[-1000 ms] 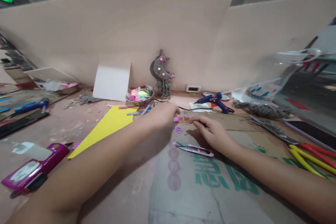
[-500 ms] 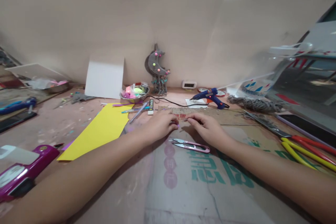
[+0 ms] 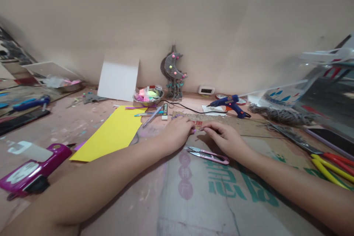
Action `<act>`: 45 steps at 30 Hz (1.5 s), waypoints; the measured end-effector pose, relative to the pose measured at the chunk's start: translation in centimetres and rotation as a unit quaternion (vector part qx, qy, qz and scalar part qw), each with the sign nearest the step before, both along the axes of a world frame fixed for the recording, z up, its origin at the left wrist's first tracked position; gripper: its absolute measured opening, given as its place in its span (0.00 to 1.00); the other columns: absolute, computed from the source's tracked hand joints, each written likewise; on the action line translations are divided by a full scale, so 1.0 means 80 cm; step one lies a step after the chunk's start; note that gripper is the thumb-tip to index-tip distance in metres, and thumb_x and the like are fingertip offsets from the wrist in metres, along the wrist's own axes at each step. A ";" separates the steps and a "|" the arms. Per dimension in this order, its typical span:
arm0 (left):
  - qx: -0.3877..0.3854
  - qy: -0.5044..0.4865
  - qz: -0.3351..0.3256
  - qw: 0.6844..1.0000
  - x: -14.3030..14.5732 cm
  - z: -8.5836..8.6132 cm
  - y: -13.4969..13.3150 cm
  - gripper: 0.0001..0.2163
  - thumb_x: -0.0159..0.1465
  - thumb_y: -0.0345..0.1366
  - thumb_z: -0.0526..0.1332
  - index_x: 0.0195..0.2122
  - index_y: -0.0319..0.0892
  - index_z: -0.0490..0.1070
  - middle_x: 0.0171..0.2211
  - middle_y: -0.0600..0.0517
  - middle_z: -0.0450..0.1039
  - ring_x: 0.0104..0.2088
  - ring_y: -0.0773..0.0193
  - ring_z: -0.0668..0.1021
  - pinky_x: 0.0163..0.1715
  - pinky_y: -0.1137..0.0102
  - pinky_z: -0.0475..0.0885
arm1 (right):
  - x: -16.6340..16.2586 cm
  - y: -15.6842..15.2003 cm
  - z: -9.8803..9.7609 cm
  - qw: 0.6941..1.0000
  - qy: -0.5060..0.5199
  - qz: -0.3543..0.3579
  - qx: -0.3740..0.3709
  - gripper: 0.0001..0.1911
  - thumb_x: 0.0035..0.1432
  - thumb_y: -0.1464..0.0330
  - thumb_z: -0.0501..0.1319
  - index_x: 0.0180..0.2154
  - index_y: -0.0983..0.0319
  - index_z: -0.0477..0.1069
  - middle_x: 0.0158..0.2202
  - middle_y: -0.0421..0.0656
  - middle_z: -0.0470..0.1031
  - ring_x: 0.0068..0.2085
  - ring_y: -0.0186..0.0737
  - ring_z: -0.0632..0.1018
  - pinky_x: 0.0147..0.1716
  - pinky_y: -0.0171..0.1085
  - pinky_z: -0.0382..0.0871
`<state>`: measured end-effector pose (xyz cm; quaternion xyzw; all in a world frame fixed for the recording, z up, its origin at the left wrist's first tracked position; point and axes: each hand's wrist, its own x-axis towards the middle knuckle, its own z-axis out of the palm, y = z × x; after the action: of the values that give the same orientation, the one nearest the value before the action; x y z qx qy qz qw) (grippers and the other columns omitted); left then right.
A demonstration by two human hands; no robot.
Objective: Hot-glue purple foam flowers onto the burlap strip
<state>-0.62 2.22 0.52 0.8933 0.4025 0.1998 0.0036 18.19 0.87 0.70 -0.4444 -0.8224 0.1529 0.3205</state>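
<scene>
My left hand rests over the cardboard sheet, fingers curled closed, with a bit of something purple showing at the fingertips. Facing it, my right hand pinches thumb and forefinger together on a small thin dark piece, too small to name. A narrow gap separates the two hands. Just below them lie pink-handled thread snips, touched by neither hand. Behind the hands, a blue glue gun stands on a white paper scrap.
Left are yellow paper, pens and a magenta tool. A bowl of coloured clay and a grey moon ornament stand by the wall. Right are grey yarn, large scissors and a phone.
The view has swung slightly left, so everything sits further right in the picture. Both hands keep nearly the same closed pose above the cardboard; the snips have not moved.
</scene>
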 end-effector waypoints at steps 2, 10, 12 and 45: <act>-0.002 0.003 0.001 1.000 -0.002 0.006 -0.005 0.10 0.62 0.33 0.50 0.35 0.41 0.72 0.35 0.47 0.72 0.37 0.58 0.72 0.39 0.65 0.65 | 0.000 0.000 -0.001 1.000 -0.001 -0.005 -0.001 0.12 0.58 0.67 0.51 0.34 0.60 0.72 0.35 0.43 0.77 0.37 0.41 0.76 0.38 0.38 0.67; -0.017 -0.009 -0.016 1.000 -0.004 0.005 -0.002 0.12 0.61 0.31 0.51 0.39 0.43 0.73 0.37 0.48 0.73 0.39 0.58 0.72 0.41 0.64 0.64 | -0.001 -0.002 0.002 1.000 -0.004 0.005 -0.004 0.11 0.58 0.67 0.51 0.34 0.61 0.72 0.35 0.42 0.77 0.37 0.40 0.75 0.38 0.36 0.67; -0.025 -0.022 -0.013 0.999 -0.005 0.000 0.002 0.12 0.61 0.31 0.51 0.41 0.44 0.72 0.38 0.48 0.72 0.41 0.58 0.71 0.42 0.64 0.64 | -0.001 -0.002 0.003 1.000 -0.007 0.002 -0.005 0.12 0.58 0.67 0.51 0.34 0.61 0.72 0.34 0.42 0.77 0.36 0.39 0.75 0.37 0.36 0.67; -0.275 -0.363 -0.003 0.890 0.014 -0.001 -0.013 0.07 0.57 0.36 0.57 0.32 0.39 0.72 0.31 0.52 0.74 0.33 0.67 0.74 0.33 0.74 0.68 | 0.002 -0.001 0.001 0.999 0.006 -0.042 -0.016 0.12 0.57 0.64 0.53 0.31 0.61 0.72 0.28 0.40 0.76 0.30 0.37 0.75 0.29 0.33 0.65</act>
<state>0.53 1.15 0.42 0.7234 0.4091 0.3909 0.3956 18.39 0.77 0.81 -0.4827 -0.7986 0.1548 0.3243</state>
